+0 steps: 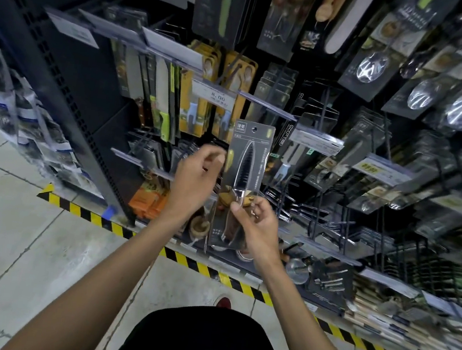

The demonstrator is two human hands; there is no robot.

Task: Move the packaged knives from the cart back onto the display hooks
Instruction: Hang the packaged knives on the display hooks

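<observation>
A packaged knife on a dark card stands upright in front of the display, its hang hole at the top. My right hand grips its lower part at the wooden handle. My left hand is beside the card's left edge, fingertips pinched against it at mid-height. Behind the pack, display hooks carry other packaged knives and tools. The cart is out of view.
Clear price-tag strips jut out from the hook ends. Yellow packs hang left of centre, spoons and ladles at upper right. A black-and-yellow hazard stripe runs along the shelf base on the tiled floor.
</observation>
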